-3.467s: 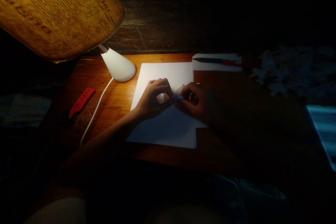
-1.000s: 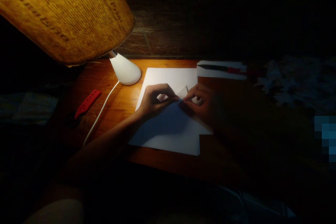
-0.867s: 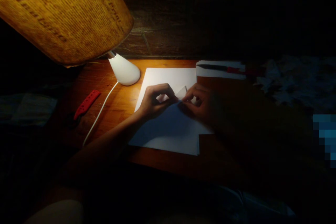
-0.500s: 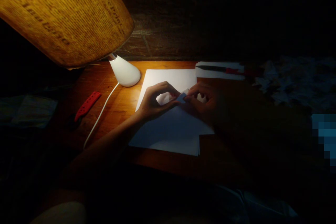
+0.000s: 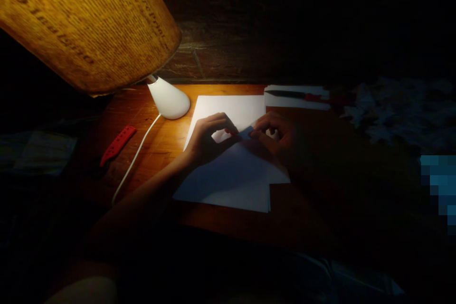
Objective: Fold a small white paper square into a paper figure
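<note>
I had a small paper piece [image 5: 245,132] pinched by the fingertips of both my left hand [image 5: 208,137] and my right hand [image 5: 280,135], over the white sheets [image 5: 231,171]. My hands seemed to block light from the lamp [image 5: 171,99], so in that shadow I could have misjudged an edge and bent it crooked. Pulling unevenly might have torn it, and a slack pinch might have let it slip.

Bare left hand [image 5: 210,138] and forearm [image 5: 153,190]
</note>
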`<state>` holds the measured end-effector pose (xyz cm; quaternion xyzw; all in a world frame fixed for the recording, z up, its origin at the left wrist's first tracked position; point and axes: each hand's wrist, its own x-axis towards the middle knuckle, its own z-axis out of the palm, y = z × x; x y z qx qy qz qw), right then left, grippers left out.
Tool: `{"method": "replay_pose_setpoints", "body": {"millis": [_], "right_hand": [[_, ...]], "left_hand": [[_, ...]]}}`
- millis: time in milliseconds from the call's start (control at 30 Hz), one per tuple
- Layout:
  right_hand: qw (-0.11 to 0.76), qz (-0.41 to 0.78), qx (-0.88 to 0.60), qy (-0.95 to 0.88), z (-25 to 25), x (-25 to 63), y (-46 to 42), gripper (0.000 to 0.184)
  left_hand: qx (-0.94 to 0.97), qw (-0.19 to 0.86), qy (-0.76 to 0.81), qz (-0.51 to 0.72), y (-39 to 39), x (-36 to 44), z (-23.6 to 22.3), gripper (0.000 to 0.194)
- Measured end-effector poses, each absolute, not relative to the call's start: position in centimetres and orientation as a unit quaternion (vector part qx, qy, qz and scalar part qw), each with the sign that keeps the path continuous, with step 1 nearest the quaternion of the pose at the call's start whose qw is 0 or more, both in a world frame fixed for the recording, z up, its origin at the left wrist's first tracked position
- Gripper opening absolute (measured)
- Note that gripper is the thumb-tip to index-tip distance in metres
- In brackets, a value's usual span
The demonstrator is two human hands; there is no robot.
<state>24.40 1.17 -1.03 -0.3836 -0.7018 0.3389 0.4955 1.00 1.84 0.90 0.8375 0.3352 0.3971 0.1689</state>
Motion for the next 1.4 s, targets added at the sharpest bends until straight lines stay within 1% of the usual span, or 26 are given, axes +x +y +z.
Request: {"method": "replay_pose_setpoints", "body": {"millis": [133, 267, 367, 467, 600, 767, 900, 1033, 1167, 1300, 1400], "right_hand": [[0.495, 0.323, -0.379, -0.712, -1.1, 24.4, 1.2, 0.008], [0.484, 0.295, -0.369, -0.736, -0.8, 24.4, 0.8, 0.005], [0.467, 0.260, -0.361, -0.764, -0.3, 24.4, 0.1, 0.012], [0.446, 0.209, -0.336, -0.803, 0.1, 24.6, -0.4, 0.005], [0.415, 0.168, -0.340, -0.827, 0.2, 24.8, -0.3, 0.006], [0.405, 0.156, -0.351, -0.830, 0.1, 24.9, 0.0, 0.006], [0.415, 0.160, -0.353, -0.823, 0.3, 24.8, -0.2, 0.009], [0.446, 0.185, -0.345, -0.805, 0.4, 24.6, -0.2, 0.011], [0.460, 0.201, -0.376, -0.779, 0.2, 24.7, -0.2, 0.009], [0.460, 0.183, -0.343, -0.799, 0.0, 24.8, 0.0, 0.013], [0.468, 0.166, -0.329, -0.804, 0.0, 24.8, 0.1, 0.011]], "left_hand": [[0.841, 0.154, 0.342, 0.389, 1.8, 0.8, 1.0, 0.014], [0.869, 0.071, 0.325, 0.367, 1.8, 0.7, 1.1, 0.016], [0.881, 0.012, 0.305, 0.360, 1.7, 0.5, 1.3, 0.015], [0.890, -0.014, 0.298, 0.346, 1.7, 0.4, 1.4, 0.016], [0.899, -0.021, 0.269, 0.343, 1.6, 0.3, 1.5, 0.013], [0.901, -0.009, 0.263, 0.346, 1.7, 0.3, 1.4, 0.013], [0.899, -0.014, 0.275, 0.342, 1.7, 0.4, 1.1, 0.024], [0.896, -0.034, 0.280, 0.342, 1.5, 0.6, 1.2, 0.029], [0.897, -0.064, 0.269, 0.344, 1.2, 0.8, 1.3, 0.028], [0.901, -0.072, 0.262, 0.339, 1.3, 0.7, 1.4, 0.026], [0.898, -0.070, 0.264, 0.344, 1.4, 0.7, 1.4, 0.025]]}}
